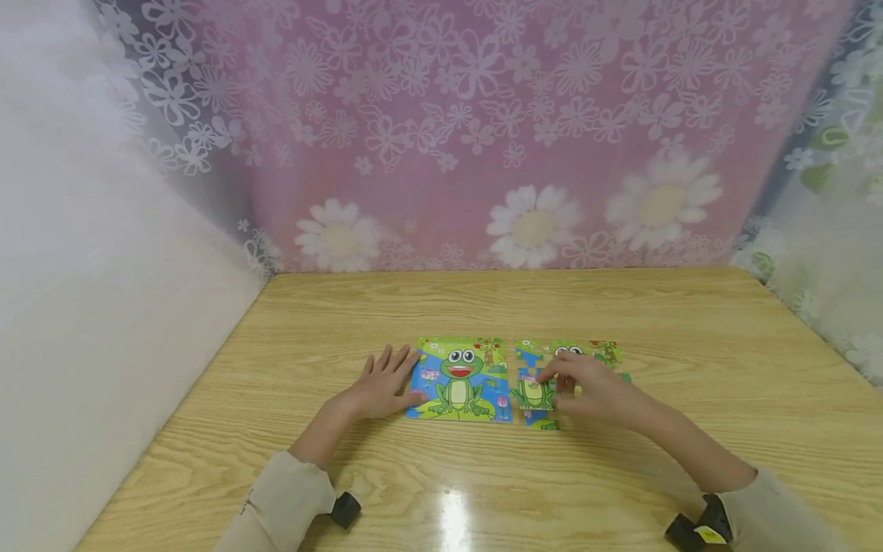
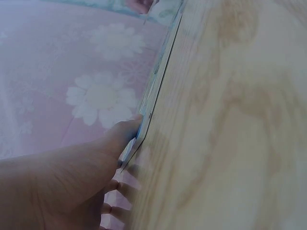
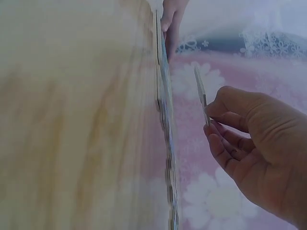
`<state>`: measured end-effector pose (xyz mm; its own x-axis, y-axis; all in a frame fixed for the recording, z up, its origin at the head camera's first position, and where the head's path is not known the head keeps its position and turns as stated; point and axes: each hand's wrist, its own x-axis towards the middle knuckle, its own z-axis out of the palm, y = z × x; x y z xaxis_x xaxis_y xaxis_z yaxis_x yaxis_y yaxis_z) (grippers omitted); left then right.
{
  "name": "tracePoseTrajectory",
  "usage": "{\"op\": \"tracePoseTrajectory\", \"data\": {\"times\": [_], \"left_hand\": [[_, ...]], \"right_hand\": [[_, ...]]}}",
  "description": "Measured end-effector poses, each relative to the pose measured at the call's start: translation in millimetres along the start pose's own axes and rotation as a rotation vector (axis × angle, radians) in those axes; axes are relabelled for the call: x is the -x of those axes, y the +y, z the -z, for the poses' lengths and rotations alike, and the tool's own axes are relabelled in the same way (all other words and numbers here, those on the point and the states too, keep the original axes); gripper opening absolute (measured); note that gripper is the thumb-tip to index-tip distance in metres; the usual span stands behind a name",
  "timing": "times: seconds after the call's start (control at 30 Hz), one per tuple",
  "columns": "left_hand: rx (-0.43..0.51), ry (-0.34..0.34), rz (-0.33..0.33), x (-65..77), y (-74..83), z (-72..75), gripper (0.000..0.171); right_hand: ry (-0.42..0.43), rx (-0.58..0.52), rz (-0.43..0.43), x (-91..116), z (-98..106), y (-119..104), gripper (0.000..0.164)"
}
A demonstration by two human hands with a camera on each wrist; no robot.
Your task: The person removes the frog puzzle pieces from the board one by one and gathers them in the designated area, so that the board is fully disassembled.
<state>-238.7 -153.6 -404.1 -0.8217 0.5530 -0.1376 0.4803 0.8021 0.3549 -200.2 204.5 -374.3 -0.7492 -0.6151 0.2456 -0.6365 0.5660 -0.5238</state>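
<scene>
A square frog picture point(image 1: 458, 387) with a green frog on a blue ground lies flat on the table. My left hand point(image 1: 379, 389) rests at its left edge, fingers spread and fairly straight, thumb on the picture's lower left; the left wrist view shows the thumb point(image 2: 125, 132) at the board's edge. To the right of it lie frog puzzle pieces point(image 1: 610, 351), partly covered by my right hand point(image 1: 596, 391). That hand pinches one puzzle piece point(image 1: 534, 392) between thumb and fingers. In the right wrist view, the thin puzzle piece point(image 3: 201, 91) is raised above the others, edge on.
The wooden table point(image 1: 428, 475) extends around the pictures. A pink flowered curtain point(image 1: 441, 153) hangs behind its far edge, with a pale wall covering point(image 1: 103, 268) on the left. Black wrist cameras point(image 1: 345, 510) show below both sleeves.
</scene>
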Motion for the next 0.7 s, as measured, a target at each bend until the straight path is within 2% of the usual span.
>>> {"op": "tracePoseTrajectory", "data": {"times": [0.13, 0.43, 0.7], "left_hand": [[-0.005, -0.001, 0.002, -1.0, -1.3, -1.5, 0.081], [-0.002, -0.008, -0.001, -0.2, 0.1, 0.3, 0.079], [0.000, -0.004, -0.003, -0.2, 0.7, 0.3, 0.079]], "right_hand": [[0.006, 0.024, 0.003, 12, 7, 6, 0.029], [0.026, 0.029, -0.054, 38, 17, 20, 0.030], [0.043, 0.051, 0.028, 52, 20, 32, 0.029]]}}
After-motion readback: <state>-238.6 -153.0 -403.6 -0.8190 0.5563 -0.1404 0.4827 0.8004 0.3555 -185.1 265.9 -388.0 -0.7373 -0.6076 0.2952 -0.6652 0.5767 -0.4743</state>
